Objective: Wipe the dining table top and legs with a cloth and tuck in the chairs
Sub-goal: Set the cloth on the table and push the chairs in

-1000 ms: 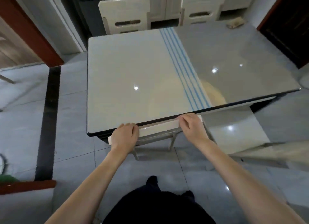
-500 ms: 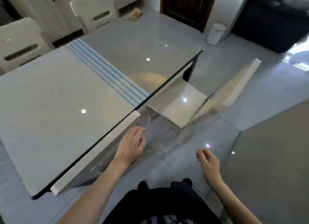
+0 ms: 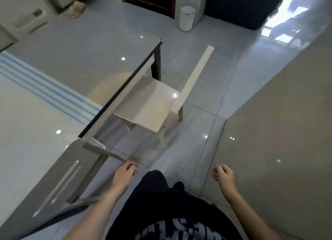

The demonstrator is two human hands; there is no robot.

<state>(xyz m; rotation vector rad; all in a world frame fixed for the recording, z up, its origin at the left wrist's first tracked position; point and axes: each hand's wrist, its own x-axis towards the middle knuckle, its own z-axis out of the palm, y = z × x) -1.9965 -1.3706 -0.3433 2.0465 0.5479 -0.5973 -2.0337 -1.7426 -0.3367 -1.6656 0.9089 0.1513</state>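
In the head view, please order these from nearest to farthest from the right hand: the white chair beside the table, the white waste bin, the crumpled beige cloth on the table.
From the right hand:
1. White chair with a glossy seat, ahead and left, seat partly under the glass table edge.
2. White waste bin, cylindrical, far ahead on the floor by the dark door.
3. Crumpled beige cloth, at the table's far edge, far left.

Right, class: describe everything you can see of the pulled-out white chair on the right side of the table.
The white chair looks like glossy painted wood: a flat, roughly square seat, a slim backrest seen almost edge-on, and pale legs below. It stands upright on the grey tiled floor, its front edge slipped under the dining table rim, most of the seat still sticking out, back facing away. Neither hand touches it.
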